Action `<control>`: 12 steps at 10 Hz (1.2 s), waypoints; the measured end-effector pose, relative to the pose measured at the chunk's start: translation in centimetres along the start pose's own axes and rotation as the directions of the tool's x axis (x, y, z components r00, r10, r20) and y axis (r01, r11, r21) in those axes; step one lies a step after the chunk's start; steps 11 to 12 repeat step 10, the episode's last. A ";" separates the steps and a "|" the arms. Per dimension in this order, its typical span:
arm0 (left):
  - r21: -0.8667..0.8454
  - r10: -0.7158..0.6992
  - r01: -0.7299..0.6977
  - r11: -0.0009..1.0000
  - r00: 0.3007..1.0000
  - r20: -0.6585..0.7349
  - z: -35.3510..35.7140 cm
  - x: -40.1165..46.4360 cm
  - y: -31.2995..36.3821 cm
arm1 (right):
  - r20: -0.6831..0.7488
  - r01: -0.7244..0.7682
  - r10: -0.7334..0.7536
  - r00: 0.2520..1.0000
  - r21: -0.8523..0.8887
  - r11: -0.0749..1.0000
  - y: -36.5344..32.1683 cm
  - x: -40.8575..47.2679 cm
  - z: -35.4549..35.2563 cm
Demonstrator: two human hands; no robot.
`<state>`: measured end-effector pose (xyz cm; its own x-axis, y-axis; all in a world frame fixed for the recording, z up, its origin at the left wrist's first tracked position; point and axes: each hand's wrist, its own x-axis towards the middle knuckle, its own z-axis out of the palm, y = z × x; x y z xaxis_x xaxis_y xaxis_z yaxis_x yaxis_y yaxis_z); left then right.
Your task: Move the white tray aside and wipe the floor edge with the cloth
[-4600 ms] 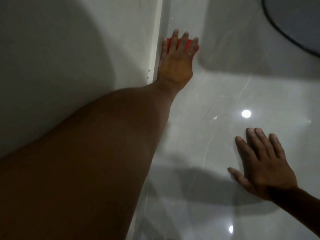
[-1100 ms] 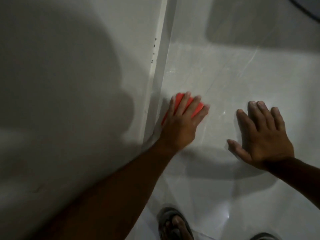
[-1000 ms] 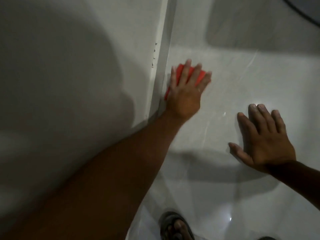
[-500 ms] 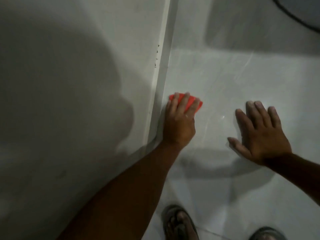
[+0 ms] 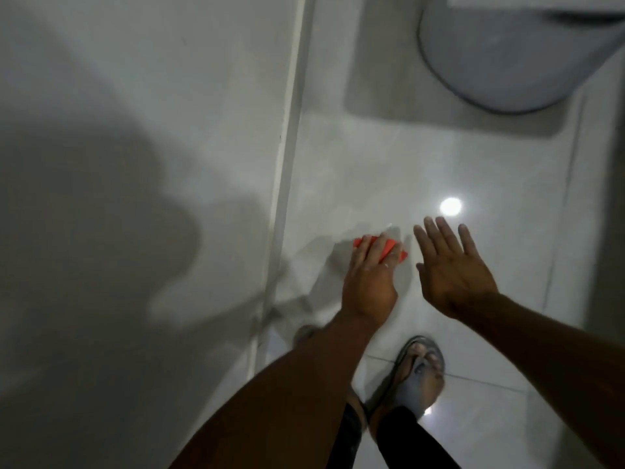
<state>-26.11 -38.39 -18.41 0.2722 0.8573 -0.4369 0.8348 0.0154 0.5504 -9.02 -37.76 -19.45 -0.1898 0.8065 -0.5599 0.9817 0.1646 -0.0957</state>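
My left hand (image 5: 370, 282) lies flat on a folded red cloth (image 5: 389, 249), pressing it onto the glossy white floor, a hand's width right of the floor edge. That edge is a pale skirting strip (image 5: 284, 164) running along the foot of the wall. Beside the cloth, my right hand (image 5: 453, 269) hovers with its fingers spread and holds nothing. A pale grey rounded tray (image 5: 507, 45) sits on the floor at the top right, well away from both hands.
The grey wall (image 5: 135, 164) fills the left half, with my shadow on it. My feet in sandals (image 5: 419, 370) stand just below the hands. A lamp's reflection (image 5: 450, 206) shines on the tiles. A dark vertical edge (image 5: 608, 198) runs down the far right.
My left hand has slid the cloth away from the skirting toward my right hand. The right hand has lifted off the floor. The view has pulled back, showing the tray and my feet.
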 end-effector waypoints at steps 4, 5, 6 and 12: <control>0.145 0.319 -0.293 0.945 0.921 -0.222 -21.4 13.7 30.4 | -0.277 -0.201 0.223 0.935 0.105 0.974 14.7 -1.4 -34.8; 0.186 0.323 -0.287 0.940 0.923 -0.209 -20.6 20.8 33.1 | -0.288 -0.224 0.233 0.929 0.064 0.973 20.0 2.8 -36.1; 0.245 0.279 -0.232 0.941 0.943 -0.182 -17.3 28.3 33.5 | -0.236 -0.176 0.175 0.956 0.015 0.984 25.2 8.1 -34.8; 0.481 0.178 -0.115 0.869 0.980 -0.087 -11.3 36.7 32.4 | -0.174 -0.117 0.174 0.969 0.298 0.947 30.8 12.9 -32.6</control>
